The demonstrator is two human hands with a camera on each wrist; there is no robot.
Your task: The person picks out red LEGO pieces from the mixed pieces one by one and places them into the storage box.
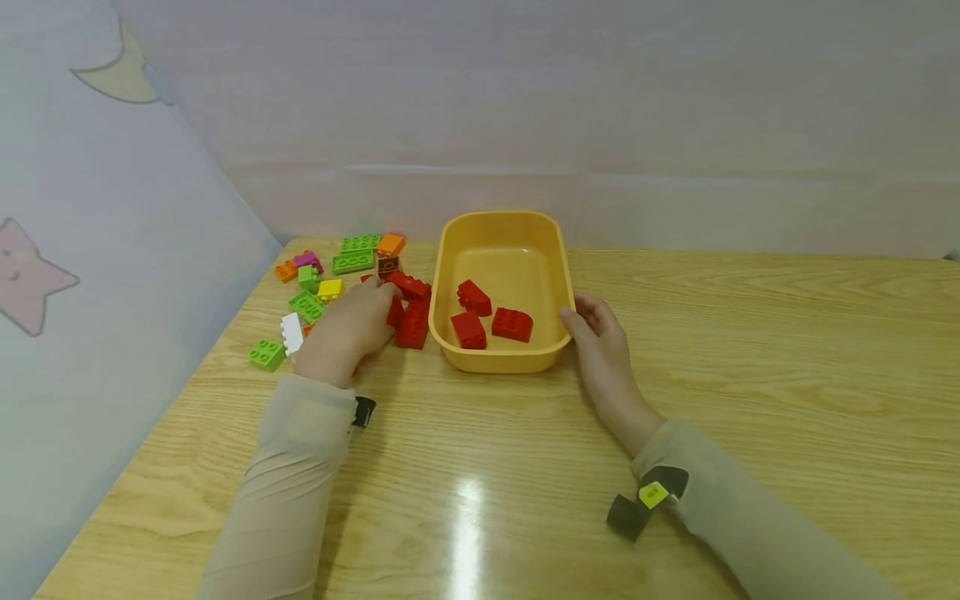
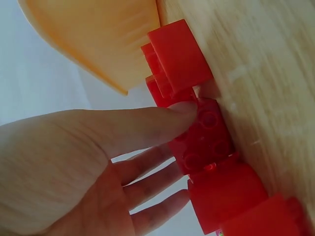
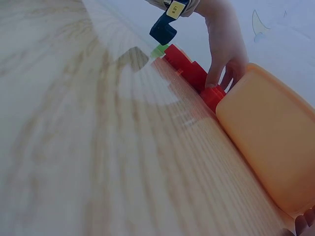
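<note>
The yellow box [image 1: 501, 362] stands on the wooden counter [image 1: 750, 375]. Inside the box lie three red bricks: the rear brick [image 1: 474, 297] is nearer to the middle, and close to the front wall of the box are the left brick [image 1: 468, 330] and the right brick [image 1: 512, 325]. The right grip [image 1: 606, 354] is at the right side of the box and holds its rim, the thumb at the edge and the other fingers along the outer wall. The left grip [image 1: 352, 321] is to the left of the box, and it pinches one dark red brick [image 2: 209, 130] between the thumb and the fingers behind it; whether this brick touches the counter, I cannot tell. It is outside the box, among more red bricks, of which a flat brick [image 1: 412, 325] lies just beside the left wall of the box. Farther to the left of the box are spread other colours: a yellow brick [image 1: 331, 289], a white brick [image 1: 292, 333] and several green ones. An orange brick [image 1: 391, 244] and a brown brick [image 1: 387, 265] are also left of the box, near its far part
</note>
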